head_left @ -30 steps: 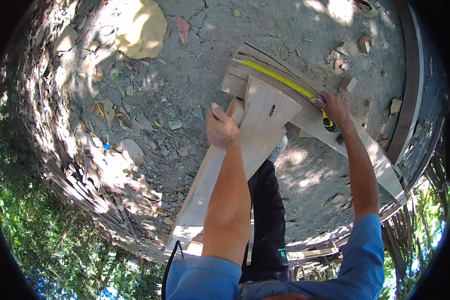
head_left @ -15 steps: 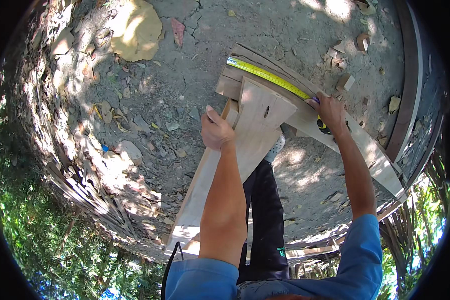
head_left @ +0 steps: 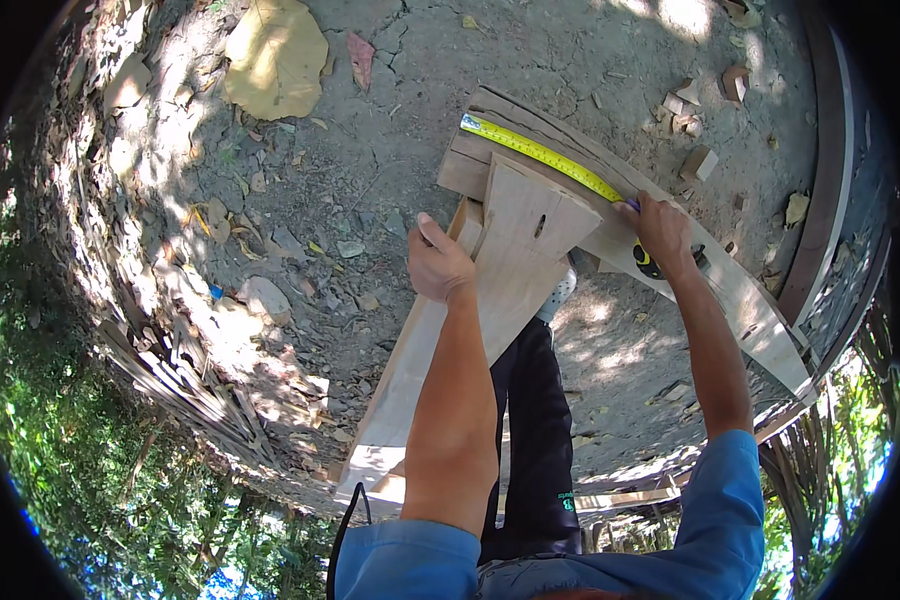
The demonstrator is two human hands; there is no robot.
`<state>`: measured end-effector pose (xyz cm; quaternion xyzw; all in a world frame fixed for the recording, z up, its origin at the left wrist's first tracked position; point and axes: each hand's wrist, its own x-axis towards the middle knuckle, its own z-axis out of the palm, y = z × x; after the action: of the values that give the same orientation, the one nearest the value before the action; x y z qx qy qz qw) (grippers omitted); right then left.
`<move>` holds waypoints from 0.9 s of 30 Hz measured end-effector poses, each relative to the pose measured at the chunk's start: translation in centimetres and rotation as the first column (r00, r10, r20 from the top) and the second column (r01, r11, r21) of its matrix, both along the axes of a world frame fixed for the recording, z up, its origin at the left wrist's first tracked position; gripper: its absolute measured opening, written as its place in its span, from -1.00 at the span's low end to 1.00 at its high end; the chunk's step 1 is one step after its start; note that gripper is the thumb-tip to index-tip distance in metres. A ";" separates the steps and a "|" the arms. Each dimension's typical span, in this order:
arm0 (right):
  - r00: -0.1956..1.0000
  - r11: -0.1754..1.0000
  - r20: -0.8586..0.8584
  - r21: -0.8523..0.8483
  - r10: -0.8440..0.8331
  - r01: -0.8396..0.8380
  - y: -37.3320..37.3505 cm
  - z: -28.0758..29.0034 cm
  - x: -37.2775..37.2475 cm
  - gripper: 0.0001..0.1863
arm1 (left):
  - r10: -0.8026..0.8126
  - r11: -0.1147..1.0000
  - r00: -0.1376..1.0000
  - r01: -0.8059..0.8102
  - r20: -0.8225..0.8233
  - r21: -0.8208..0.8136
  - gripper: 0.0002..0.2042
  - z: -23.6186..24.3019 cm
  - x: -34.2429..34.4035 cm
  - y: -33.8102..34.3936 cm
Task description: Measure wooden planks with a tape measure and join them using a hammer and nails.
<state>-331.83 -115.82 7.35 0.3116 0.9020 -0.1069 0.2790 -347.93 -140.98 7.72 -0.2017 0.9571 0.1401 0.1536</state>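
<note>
The right hand [head_left: 664,236], right of centre in the frame, is gripping a tape measure [head_left: 647,262] with bent fingers; the yellow-and-black case is showing below the palm. The yellow blade [head_left: 545,155] is extending toward upper centre, lying along a weathered plank [head_left: 462,168]. A small purple item [head_left: 632,204] is showing at the fingertips. The left hand [head_left: 440,265], near centre, is presenting half-curled fingers at the left edge of stacked pale boards [head_left: 515,290]; whether it is pinching wood cannot be determined. Wood offcuts [head_left: 700,164] are lying at upper right.
</note>
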 end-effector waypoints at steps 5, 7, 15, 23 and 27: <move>0.998 1.000 0.050 0.016 -0.027 0.026 -0.4 -0.2 -0.1 -0.48 | 0.042 0.998 0.996 -0.046 0.080 0.049 -0.39 0.2 -0.2 0.1; 0.999 1.000 0.047 0.009 -0.027 0.027 -0.4 -0.3 -0.1 -0.48 | 0.043 0.998 0.996 -0.047 0.081 0.045 -0.39 0.3 -0.1 0.1; 0.993 0.995 0.080 -0.041 -0.084 0.088 -0.2 -0.5 -0.6 -0.51 | 0.014 1.000 1.000 -0.014 0.006 0.014 -0.47 0.0 0.1 0.2; 0.990 0.990 0.089 -0.079 -0.107 0.114 0.2 -0.2 -1.1 -0.50 | 0.016 0.999 1.000 -0.017 0.022 0.043 -0.47 -0.1 0.1 0.1; 0.988 0.988 0.103 -0.089 -0.114 0.123 0.3 -0.2 -1.0 -0.48 | 0.014 1.000 1.000 -0.015 0.013 0.020 -0.47 -0.1 0.1 0.2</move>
<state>-332.86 -115.53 7.11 0.3560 0.8610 -0.1507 0.3306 -347.78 -140.79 7.61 -0.2080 0.9531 0.1497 0.1609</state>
